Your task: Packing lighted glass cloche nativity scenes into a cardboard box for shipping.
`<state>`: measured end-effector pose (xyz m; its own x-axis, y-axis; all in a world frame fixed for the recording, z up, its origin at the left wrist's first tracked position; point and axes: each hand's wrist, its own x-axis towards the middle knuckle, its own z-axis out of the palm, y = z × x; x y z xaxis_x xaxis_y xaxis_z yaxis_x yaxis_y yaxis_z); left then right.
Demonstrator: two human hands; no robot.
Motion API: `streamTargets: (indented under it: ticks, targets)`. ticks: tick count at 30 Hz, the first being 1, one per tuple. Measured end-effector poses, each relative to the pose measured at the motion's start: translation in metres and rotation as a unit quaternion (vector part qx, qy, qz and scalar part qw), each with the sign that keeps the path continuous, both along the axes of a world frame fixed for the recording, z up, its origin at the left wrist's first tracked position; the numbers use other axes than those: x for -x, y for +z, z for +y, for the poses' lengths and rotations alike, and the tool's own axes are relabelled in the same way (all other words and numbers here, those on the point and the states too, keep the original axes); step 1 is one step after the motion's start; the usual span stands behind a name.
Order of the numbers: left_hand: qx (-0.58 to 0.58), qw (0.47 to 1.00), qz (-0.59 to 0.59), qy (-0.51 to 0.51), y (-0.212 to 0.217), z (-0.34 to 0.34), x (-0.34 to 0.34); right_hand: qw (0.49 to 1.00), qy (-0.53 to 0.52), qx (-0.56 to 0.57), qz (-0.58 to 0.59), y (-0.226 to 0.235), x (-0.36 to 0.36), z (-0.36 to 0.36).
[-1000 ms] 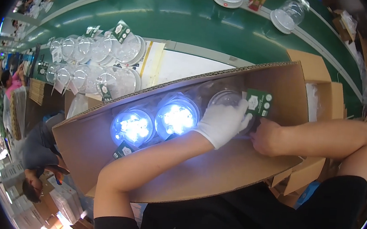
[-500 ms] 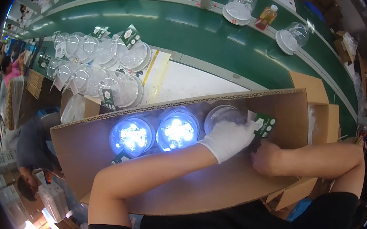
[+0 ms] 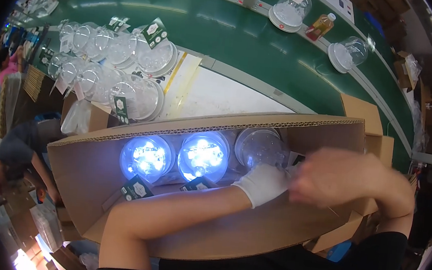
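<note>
A long cardboard box (image 3: 249, 226) lies open in front of me with three clear dome lamps in a row. The left lamp (image 3: 146, 158) and the middle lamp (image 3: 203, 156) glow bluish white; the right dome lamp (image 3: 259, 144) is unlit. My left hand (image 3: 263, 184), in a white glove, is at the lower edge of the unlit dome, its fingers closed together and partly hidden. Close beside it is my bare right hand (image 3: 329, 177), smeared by motion. Part of a tag (image 3: 297, 158) shows behind the hands. Green tags (image 3: 137, 188) hang by the lit lamps.
Several clear domes (image 3: 150, 58) with tags stand in two rows on the white table (image 3: 230, 95) at the left. Beyond runs a green conveyor (image 3: 210, 28). At the far right are two more domes and a drink bottle (image 3: 320, 27). A person (image 3: 22, 147) bends at the left.
My left hand has moved down and slightly left to the unlit dome's lower edge. My right hand has come up beside it. The green tag at the right is now mostly hidden.
</note>
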<state>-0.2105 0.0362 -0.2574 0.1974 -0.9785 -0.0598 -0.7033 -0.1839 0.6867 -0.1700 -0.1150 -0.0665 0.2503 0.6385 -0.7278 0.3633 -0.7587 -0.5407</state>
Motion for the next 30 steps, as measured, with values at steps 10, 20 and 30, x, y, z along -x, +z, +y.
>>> streamTargets:
  ticks: [10, 20, 30]
  targets:
    - [0.08, 0.993, -0.085, 0.034, 0.015, -0.006, 0.022, 0.948, 0.05, 0.087, -0.302, -0.206, 0.001, -0.019]
    - [0.012, 0.996, -0.007, -0.089, 0.032, -0.001, -0.01, 0.937, 0.036, 0.221, -0.267, -0.322, 0.039, -0.115]
    - [-0.004, 0.999, -0.025, -0.021, 0.028, 0.006, -0.012, 0.946, -0.069, 0.15, -0.279, -0.244, 0.05, -0.094]
